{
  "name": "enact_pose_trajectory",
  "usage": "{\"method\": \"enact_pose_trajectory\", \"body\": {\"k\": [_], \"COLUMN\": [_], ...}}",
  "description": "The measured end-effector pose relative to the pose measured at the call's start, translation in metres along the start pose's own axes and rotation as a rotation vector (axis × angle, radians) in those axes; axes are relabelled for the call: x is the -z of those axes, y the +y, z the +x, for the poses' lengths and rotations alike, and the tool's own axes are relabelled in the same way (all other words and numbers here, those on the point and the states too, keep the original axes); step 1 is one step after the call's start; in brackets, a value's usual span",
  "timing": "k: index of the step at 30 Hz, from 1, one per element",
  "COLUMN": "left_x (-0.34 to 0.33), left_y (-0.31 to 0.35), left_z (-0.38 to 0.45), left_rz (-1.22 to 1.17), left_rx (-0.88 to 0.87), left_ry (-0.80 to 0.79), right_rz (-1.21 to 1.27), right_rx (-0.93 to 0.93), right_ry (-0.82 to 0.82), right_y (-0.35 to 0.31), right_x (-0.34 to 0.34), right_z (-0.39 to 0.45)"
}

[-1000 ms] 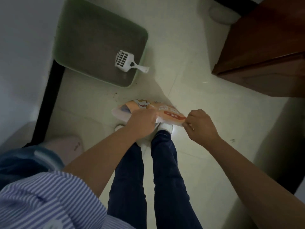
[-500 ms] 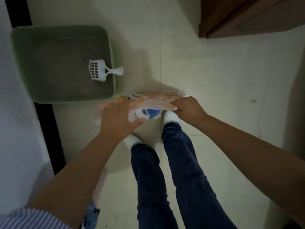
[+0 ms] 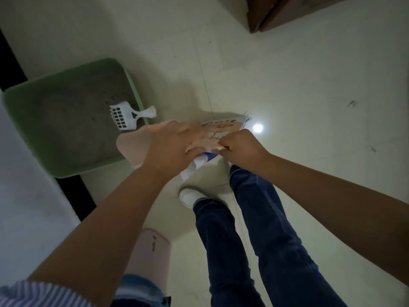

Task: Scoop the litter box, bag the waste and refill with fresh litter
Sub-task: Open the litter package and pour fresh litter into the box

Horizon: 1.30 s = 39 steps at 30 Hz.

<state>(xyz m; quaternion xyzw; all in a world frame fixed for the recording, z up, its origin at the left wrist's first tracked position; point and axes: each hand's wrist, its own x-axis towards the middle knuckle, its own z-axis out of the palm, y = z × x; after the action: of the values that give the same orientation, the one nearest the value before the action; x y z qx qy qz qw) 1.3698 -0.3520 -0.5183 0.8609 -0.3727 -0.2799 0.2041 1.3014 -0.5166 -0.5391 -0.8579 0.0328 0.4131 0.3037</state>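
The litter bag (image 3: 212,134) is held up between both hands, just right of the litter box (image 3: 17,100) and a little nearer the person than the box's near right corner. Its long axis runs roughly left to right, from a pale end that overlaps the box's right rim to a printed end pointing away from the box.

The left hand (image 3: 170,149) lies over the bag's middle, thumb tucked under and fingers spread across the top, so it is holding the bag's body. The right hand (image 3: 241,149) is a tight fist pinching the bag's near edge, touching the left hand's fingertips. The hands are close together, both clamped on the bag.

The left hand is the nearer one to the box. The scoop (image 3: 124,116) rests inside the box at its right side, handle propped over the rim, just beyond the bag's pale end.

By the look of the grip, the step in hand is tearing or opening the bag. Pouring would then mean swinging the bag's opened end leftward over the grey litter (image 3: 73,120), clear of the scoop.
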Motion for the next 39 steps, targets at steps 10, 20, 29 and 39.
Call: {"method": "enact_pose_trajectory", "body": {"k": [10,20,29,39], "left_x": [-0.011,0.005,0.011,-0.023], "left_y": [-0.027,-0.058,-0.006,-0.014], "left_z": [-0.037,-0.053,-0.073,-0.101], "left_rz": [-0.061,0.229,0.485,0.310], "left_rx": [0.130,0.844,0.320,0.031], "left_ry": [0.039,0.132,-0.449,-0.350], "right_rz": [-0.017,-0.344,-0.367,-0.316], "right_rx": [-0.121,-0.037,0.117,-0.002], "right_ry": [-0.109,-0.125,-0.127,-0.238], "right_y": [0.018,0.007,-0.043,0.019], "right_x": [-0.013,-0.045,-0.066,-0.102], "right_z": [0.049,0.073,0.024,0.030]}}
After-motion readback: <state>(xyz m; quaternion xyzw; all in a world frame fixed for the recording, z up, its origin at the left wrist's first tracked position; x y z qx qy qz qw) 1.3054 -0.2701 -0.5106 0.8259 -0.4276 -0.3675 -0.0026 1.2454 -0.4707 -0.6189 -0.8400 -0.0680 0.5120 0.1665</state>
